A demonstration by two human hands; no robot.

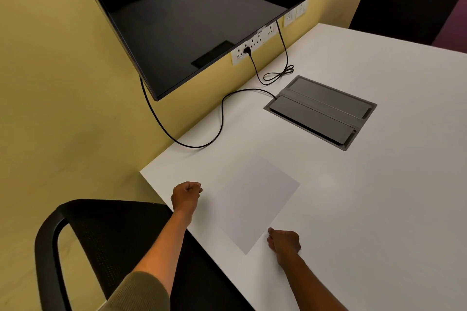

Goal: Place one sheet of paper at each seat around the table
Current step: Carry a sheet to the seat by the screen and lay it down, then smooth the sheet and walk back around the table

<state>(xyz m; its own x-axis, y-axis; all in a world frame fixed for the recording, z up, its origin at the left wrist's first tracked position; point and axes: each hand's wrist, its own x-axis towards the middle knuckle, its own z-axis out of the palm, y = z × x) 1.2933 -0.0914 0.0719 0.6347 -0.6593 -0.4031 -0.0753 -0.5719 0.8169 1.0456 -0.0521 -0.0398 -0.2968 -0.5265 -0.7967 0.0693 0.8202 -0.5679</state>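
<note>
One pale sheet of paper [255, 203] lies flat on the white table [353, 197], in front of the black chair [101, 242] at the near-left side. My left hand [186, 195] hovers as a loose fist just left of the sheet, holding nothing. My right hand [284, 241] is curled at the sheet's near right edge, fingertips at or just beside the paper; no grip on it shows. A second black chair [409, 2] stands at the far right side of the table, and no paper is visible there.
A grey cable box lid [321, 111] is set into the table beyond the sheet. A black cable [222, 113] loops from it over the table's edge. A wall screen [197, 20] overhangs the far left; wall sockets [255, 41] sit below it.
</note>
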